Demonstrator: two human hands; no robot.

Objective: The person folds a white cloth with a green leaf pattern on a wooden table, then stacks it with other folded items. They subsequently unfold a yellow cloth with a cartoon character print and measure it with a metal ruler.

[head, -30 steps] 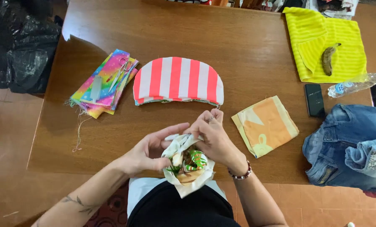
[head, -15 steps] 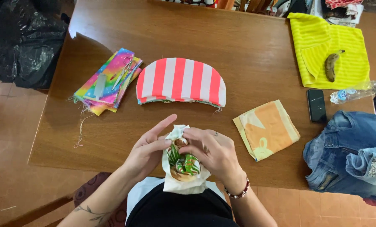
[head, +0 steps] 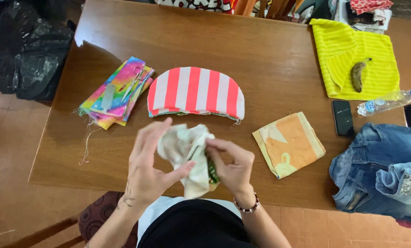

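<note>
- Left hand (head: 152,170): thumb and fingers closed on the crumpled cream fabric piece with green print (head: 187,154), bracing it above the brown wooden table (head: 260,59) edge.
- Right hand (head: 231,167): pinching the cloth's right side, apparently working it.
- Beyond the hands: red-and-white striped half-round cloth panel (head: 195,93).
- Change: cloth now bunched; half a second ago its print faced up.

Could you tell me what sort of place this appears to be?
Probably a home sewing or craft spot: a wooden table holds folded fabric pieces with scissors on them and a striped sewn piece, and both hands hold a small cloth item.
</note>
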